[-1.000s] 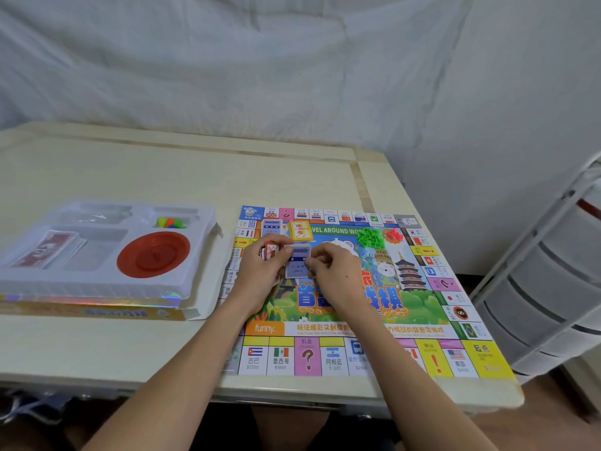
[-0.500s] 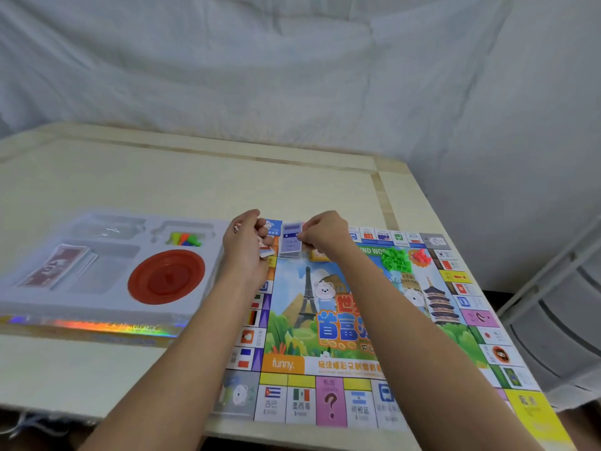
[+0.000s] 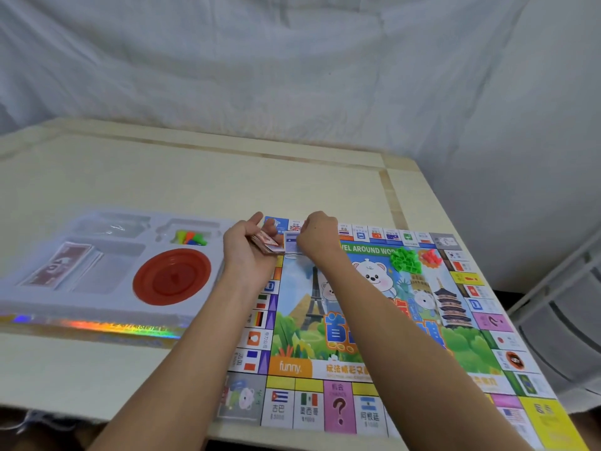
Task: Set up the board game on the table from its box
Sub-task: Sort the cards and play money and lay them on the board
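We see a pale wooden table [image 3: 182, 177] with a darker inlaid strip along its far and right edges. Behind it hangs a creased white sheet [image 3: 292, 66]. Past the table's right edge stands a white wire rack [image 3: 559, 307].

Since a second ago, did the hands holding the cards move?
Yes. The left hand and right hand, with the cards, went from the middle of the board to its far left corner.
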